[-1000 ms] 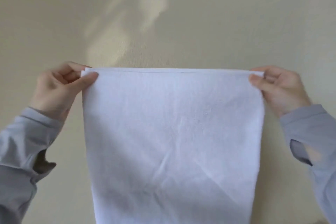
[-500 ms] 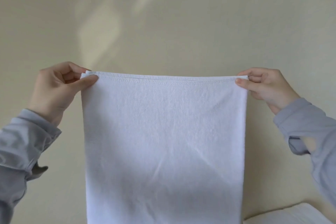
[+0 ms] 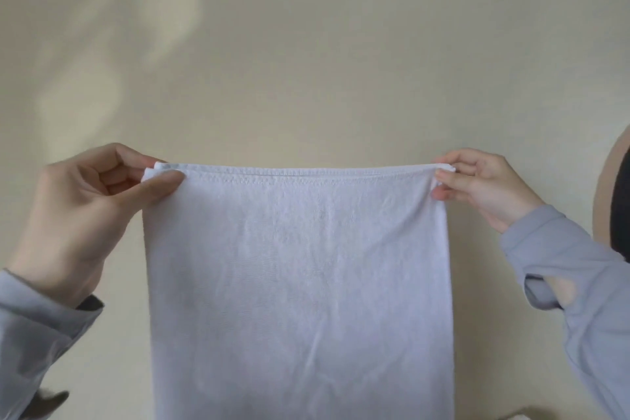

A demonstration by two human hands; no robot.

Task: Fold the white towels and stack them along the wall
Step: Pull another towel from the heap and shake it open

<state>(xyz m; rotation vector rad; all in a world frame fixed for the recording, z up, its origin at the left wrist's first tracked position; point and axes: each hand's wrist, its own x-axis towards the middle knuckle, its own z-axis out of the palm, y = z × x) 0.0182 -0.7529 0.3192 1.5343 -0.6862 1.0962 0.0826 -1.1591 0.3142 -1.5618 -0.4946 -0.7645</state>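
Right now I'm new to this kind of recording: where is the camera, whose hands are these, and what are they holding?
There is no machine here. One camera sits on a person's head and looks forward, so you see their own two hands. The left hand and the right hand each pinch a top corner of a white towel between thumb and fingers, stretching its hemmed top edge level. The towel hangs flat in front of a beige wall; its lower end runs out of the picture. No table is plainly visible. At the right edge is a round tan and dark shape that I cannot identify.
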